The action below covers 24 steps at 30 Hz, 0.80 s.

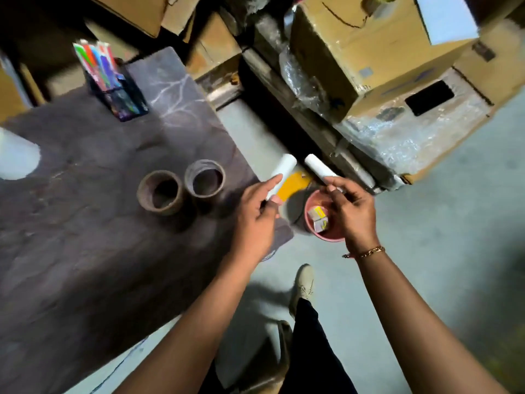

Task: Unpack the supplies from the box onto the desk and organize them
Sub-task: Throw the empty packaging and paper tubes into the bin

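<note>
**Now: a white roll in each hand, over the desk's corner**

Broadly, the dark marbled desk (85, 223) fills the space to the left of both hands and runs under the left forearm. Beyond the right hand, up and to the right, stands a stack of cardboard boxes (369, 52), some wrapped in clear plastic. Grey floor shows below the right forearm, and a shoe (304, 282) sits between the two arms.

Further out from the left hand, at the desk's far side, a dark holder of coloured markers (109, 81) stands upright. Just left of the left hand two tape rolls (181, 189) lie flat on the desk, side by side and almost touching.

Directly beneath the right hand is a pink bowl (321, 223) holding two small boxes (318, 218). A yellow piece (294, 184) shows between the hands; what it is cannot be told.

The left hand (255, 220) is closed round the lower end of a white roll (282, 173), which points up and away. The right hand (352, 209) pinches a second white roll (319, 167) by its near end. The two rolls are close but apart, as are the hands. A bracelet (366, 252) circles the right wrist.
</note>
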### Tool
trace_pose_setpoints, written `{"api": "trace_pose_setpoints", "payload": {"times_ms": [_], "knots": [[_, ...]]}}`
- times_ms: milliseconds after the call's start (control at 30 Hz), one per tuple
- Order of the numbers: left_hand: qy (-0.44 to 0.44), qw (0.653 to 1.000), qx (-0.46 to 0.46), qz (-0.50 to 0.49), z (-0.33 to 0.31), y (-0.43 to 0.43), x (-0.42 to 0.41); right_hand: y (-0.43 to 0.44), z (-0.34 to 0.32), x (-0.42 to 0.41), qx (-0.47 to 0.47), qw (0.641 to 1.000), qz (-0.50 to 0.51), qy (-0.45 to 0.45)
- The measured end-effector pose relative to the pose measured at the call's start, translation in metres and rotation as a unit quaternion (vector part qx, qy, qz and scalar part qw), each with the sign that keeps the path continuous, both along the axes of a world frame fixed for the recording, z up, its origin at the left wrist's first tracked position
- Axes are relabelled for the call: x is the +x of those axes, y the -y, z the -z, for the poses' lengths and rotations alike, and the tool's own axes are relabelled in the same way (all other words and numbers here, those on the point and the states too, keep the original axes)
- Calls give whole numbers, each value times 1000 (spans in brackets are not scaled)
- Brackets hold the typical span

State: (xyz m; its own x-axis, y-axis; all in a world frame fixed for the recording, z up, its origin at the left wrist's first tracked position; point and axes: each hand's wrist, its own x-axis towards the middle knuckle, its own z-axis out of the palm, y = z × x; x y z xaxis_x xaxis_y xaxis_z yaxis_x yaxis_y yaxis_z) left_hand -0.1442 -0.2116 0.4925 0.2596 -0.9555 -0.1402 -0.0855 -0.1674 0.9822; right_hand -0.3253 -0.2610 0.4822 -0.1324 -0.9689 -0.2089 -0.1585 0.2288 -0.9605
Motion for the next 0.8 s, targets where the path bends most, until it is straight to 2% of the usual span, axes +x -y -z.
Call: {"api": "trace_pose_setpoints", "payload": {"times_ms": [100, 233, 333, 467, 667, 800], "knots": [[55, 994, 39, 80, 44, 27, -80, -1, 55, -68, 17, 995, 31, -91], [149, 962, 141, 178, 132, 46, -162, -10, 148, -138, 103, 985, 65, -120], [188, 932, 223, 214, 208, 57, -196, -14, 221, -171, 158, 976, 72, -128], [242, 901, 253, 257, 290, 76, -217, -1, 291, -193, 203, 959, 31, -193], [252, 884, 251, 302, 390, 112, -243, 41, 384, -210, 215, 947, -75, -227], [234, 866, 280, 342, 411, 113, -247, 45, 407, -220, 236, 933, -108, -248]]}}
